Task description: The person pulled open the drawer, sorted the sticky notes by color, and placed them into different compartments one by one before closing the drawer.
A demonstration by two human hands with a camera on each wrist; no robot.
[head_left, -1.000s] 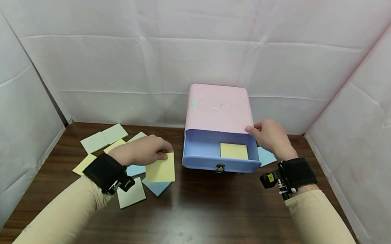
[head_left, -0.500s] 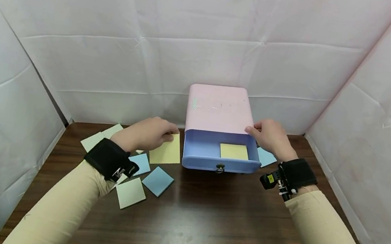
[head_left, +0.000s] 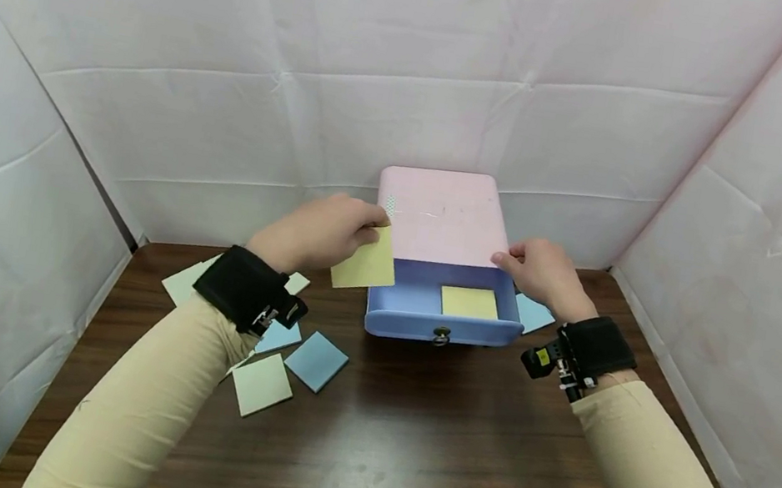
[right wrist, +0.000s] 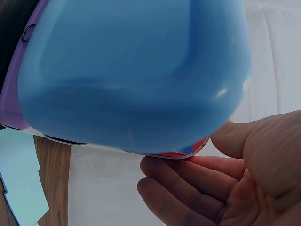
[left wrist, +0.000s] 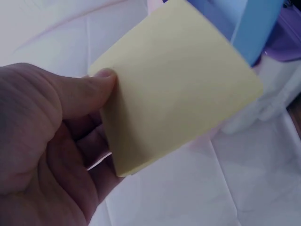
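Pinched between my left hand's (head_left: 320, 232) thumb and fingers, a square yellow sticky note (head_left: 366, 261) hung in the air just left of the open blue drawer (head_left: 444, 307); in the left wrist view the thumb (left wrist: 89, 92) lay across 1 corner of the paper (left wrist: 176, 84). My right hand (head_left: 544, 274) gripped the right front corner of the pink plastic drawer cabinet (head_left: 441, 214), thumb on top and fingers (right wrist: 188, 176) curled under its edge, steadying it.

As I judged it, the work stood partway. 1 yellow note (head_left: 469, 301) already lay flat inside the drawer, and the one I carried had not yet reached it. On the tabletop to the left, several notes were left: a blue note (head_left: 316, 361), a pale green note (head_left: 261, 384), another blue one (head_left: 280, 337) half under my wrist strap, and more pale green ones (head_left: 182, 283) behind my arm. A light blue note (head_left: 534, 314) lay to the right of the cabinet, partly hidden by my right hand. I could not count the hidden ones.

Everything sat on a dark brown wood-grain table (head_left: 405, 457), closed in on 3 sides by creased white sheeting (head_left: 239, 44).
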